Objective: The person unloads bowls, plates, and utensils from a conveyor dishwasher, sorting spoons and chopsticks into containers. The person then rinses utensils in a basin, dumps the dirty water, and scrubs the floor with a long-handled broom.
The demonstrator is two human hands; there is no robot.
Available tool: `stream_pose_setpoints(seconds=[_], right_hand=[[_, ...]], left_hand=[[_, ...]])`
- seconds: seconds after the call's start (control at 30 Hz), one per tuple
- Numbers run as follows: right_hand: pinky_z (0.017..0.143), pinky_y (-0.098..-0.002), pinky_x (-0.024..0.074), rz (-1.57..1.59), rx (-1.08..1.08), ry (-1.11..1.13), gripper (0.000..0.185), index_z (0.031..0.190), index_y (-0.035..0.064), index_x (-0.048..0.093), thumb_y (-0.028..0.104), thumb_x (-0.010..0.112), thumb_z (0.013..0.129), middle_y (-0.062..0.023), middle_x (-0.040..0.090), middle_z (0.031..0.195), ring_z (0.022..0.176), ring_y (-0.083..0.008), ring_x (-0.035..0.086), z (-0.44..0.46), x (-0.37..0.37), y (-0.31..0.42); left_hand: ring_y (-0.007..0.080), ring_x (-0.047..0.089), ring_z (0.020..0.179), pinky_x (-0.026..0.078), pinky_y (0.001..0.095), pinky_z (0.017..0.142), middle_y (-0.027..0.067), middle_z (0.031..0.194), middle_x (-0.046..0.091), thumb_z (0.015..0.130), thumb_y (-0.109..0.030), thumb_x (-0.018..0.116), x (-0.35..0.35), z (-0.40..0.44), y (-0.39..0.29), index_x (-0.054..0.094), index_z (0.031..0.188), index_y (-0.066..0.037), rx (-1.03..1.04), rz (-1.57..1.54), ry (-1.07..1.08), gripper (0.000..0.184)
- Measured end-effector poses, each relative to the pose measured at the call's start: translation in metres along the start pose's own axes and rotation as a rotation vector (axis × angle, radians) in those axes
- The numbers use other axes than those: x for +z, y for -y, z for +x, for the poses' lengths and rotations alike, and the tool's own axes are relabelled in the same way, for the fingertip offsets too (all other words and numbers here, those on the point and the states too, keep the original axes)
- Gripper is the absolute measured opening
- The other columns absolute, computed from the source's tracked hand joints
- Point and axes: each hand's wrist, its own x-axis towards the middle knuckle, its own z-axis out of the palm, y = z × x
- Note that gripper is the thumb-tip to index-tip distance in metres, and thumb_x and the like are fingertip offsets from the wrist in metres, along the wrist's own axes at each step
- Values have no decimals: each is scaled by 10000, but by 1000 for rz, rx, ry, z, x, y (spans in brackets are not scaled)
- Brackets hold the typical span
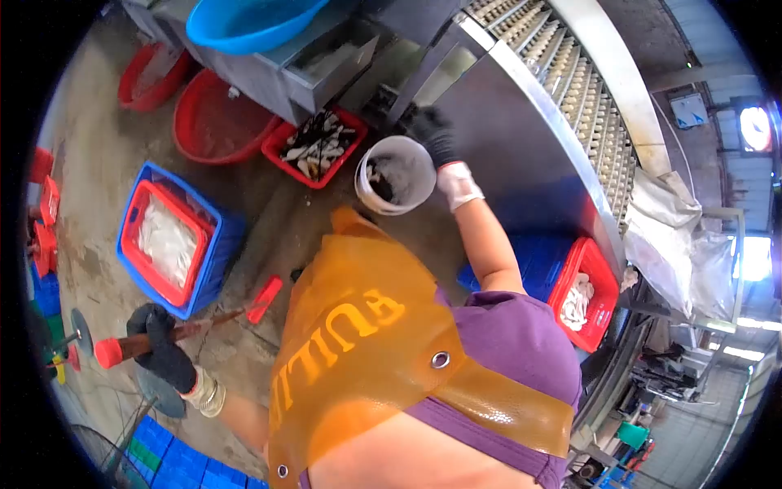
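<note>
My left hand (163, 346), in a black glove, is wrapped round a long brown stick (195, 328) with a red end (107, 352). Toward its other end, by the floor, is a flat red piece (265, 299); whether the two are joined I cannot tell. My right hand (433, 137), also black-gloved, reaches to the far right rim of a white bucket (366, 189). Its fingers blend into the dark background, so their grip is unclear. Inside the bucket are whitish and dark contents. Beside it a red basket (349, 119) holds black and white pieces.
A blue crate (213, 273) carries a red basket (199, 226) of white pieces. Red tubs (183, 122) and a blue basin (244, 37) are at upper left. A metal roller conveyor (521, 73) curves along the right, above another red basket (599, 277). The concrete floor looks wet.
</note>
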Motion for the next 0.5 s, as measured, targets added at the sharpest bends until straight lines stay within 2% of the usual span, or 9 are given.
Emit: stream_pose_setpoints(seconds=[0.07, 0.1, 0.17, 0.23, 0.27, 0.37, 0.4, 0.43, 0.5], right_hand=[[675, -316, 464, 334, -22, -408, 250, 938, -6, 548, 168, 621, 774, -71, 578, 807, 708, -180, 543, 56, -69, -15], [711, -323, 458, -167, -108, -550, 322, 983, -15, 538, 183, 645, 753, -103, 591, 845, 756, -197, 560, 80, -115, -9], [780, -351, 447, -304, -2, -775, 411, 1045, -20, 531, 217, 663, 737, -163, 599, 928, 845, -257, 578, 112, -175, 16], [841, -373, 430, -697, 62, -937, 536, 1117, -36, 496, 278, 673, 719, -218, 584, 997, 948, -313, 567, 150, -231, -18], [890, -391, 407, -694, 265, -867, 688, 1198, -53, 430, 343, 683, 697, -242, 558, 1078, 1023, -357, 533, 156, -247, -9], [951, -378, 373, -692, 439, -560, 889, 1271, -57, 346, 460, 710, 645, -263, 471, 1217, 1124, -363, 474, 191, -295, -73], [964, -363, 363, -894, 459, -432, 944, 1277, -62, 345, 489, 728, 612, -262, 460, 1232, 1155, -345, 454, 206, -305, -97], [966, -354, 359, -883, 481, -313, 962, 1279, -59, 358, 496, 739, 591, -255, 457, 1242, 1182, -340, 430, 209, -307, -77], [953, -355, 369, -862, 340, -126, 967, 1264, -55, 389, 513, 745, 568, -249, 482, 1218, 1171, -337, 442, 225, -330, -100]], left_hand=[[133, 543, 700, 454, 264, 631, 59, 817, 582, 822, -110, 585, 6, 4, 4, 558, 954, 3, 1, -6, 7, 176], [132, 548, 706, 457, 261, 639, 58, 820, 583, 830, -124, 581, 11, 6, 5, 557, 975, 4, -18, 32, -50, 194], [132, 553, 713, 460, 258, 647, 56, 824, 584, 838, -137, 576, 32, 15, 8, 556, 996, 4, -30, 66, -112, 213], [115, 510, 688, 429, 260, 623, 37, 805, 564, 845, -134, 572, 59, 19, 13, 571, 1028, -3, -48, 24, -148, 225], [108, 510, 673, 429, 249, 617, 35, 794, 565, 836, -124, 581, 79, 20, 11, 578, 1015, 8, -81, 34, -144, 222], [101, 513, 668, 414, 242, 590, 27, 786, 568, 826, -113, 594, 134, 21, 14, 575, 1013, 11, -145, 109, -31, 226], [89, 501, 659, 408, 235, 591, 15, 767, 553, 813, -106, 612, 153, 16, 9, 590, 973, 12, -113, 102, -6, 199], [89, 501, 659, 408, 235, 591, 15, 767, 553, 813, -106, 612, 170, 12, 0, 590, 973, 12, -125, 115, -18, 199], [85, 490, 648, 402, 229, 589, 14, 755, 547, 818, -106, 606, 184, 0, -12, 591, 961, 15, -146, 150, -45, 189]])
